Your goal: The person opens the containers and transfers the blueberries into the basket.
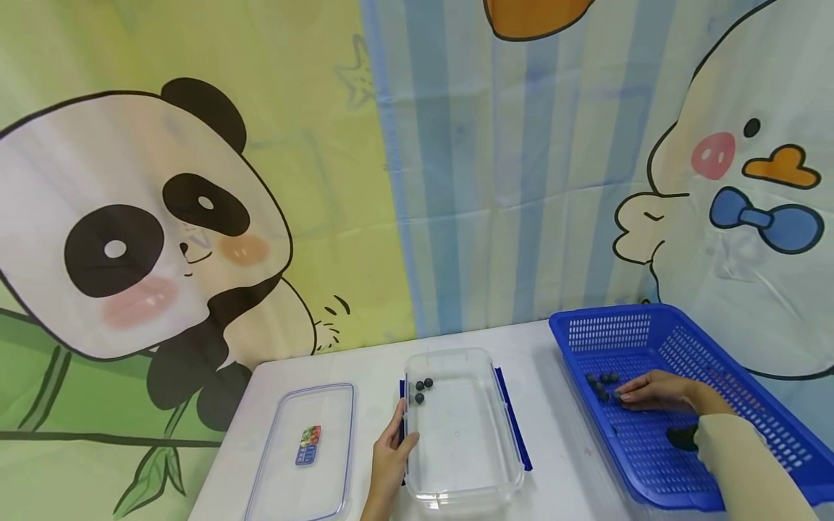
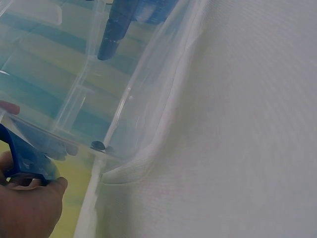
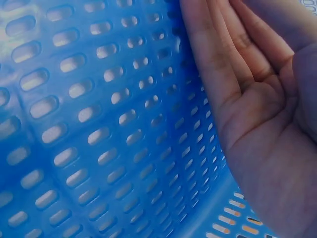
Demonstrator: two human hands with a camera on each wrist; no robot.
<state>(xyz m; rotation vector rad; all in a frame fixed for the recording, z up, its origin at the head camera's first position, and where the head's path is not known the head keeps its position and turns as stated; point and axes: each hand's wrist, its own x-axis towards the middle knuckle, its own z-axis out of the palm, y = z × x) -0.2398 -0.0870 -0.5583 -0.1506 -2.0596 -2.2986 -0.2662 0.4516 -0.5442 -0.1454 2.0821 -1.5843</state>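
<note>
Midway along the desk (image 1: 554,449), the clear box (image 1: 462,434) points lengthwise to the back edge, three dark berries (image 1: 420,398) in its back-left corner, left side gripped by the left hand (image 1: 388,459). The blue basket (image 1: 615,311) holds more, one at the right hand's (image 1: 661,391) fingertips (pinched or not, I cannot tell).

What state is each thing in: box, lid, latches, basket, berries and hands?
Box: open, upright
Lid: off, lying flat beside the box
Latches: unfastened
Basket: upright, uncovered
Berries: three loose in the box, others in the basket
Left hand: gripping the box's edge
Right hand: inside the basket, at a berry; grip unclear
</note>
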